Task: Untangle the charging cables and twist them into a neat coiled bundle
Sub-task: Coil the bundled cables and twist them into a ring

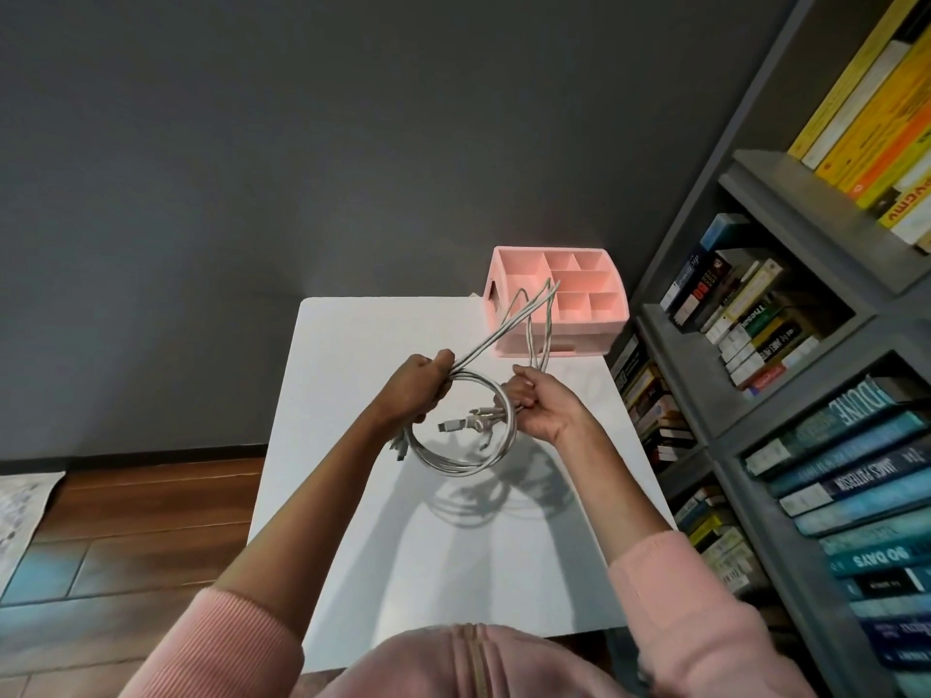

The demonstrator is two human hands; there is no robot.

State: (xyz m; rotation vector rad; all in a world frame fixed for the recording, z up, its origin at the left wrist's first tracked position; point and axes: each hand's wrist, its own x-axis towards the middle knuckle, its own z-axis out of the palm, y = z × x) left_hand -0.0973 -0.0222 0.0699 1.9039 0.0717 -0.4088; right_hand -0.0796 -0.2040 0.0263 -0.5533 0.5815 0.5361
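While the cables [468,466] were held up above the white counter [352,345], most of them were wound into a round ring. The ring was gripped on both sides. Its left side was clamped in the left hand [415,390], and its right side was pinched in the right hand [544,405]. The hands were apart, with the ring between them. Some plugs [451,425] were seen hanging inside the ring.

A few long loose ends [504,324] were not wound. They ran up and away from the left hand, slanting to the far right, so the left hand was nearer to their start. It was judged that these ends should be wound round next.

A pink box [579,330] was set at the far right corner of the counter. It was split into small parts, and nothing was seen in them. Whether the loose ends touched the box could not be told.
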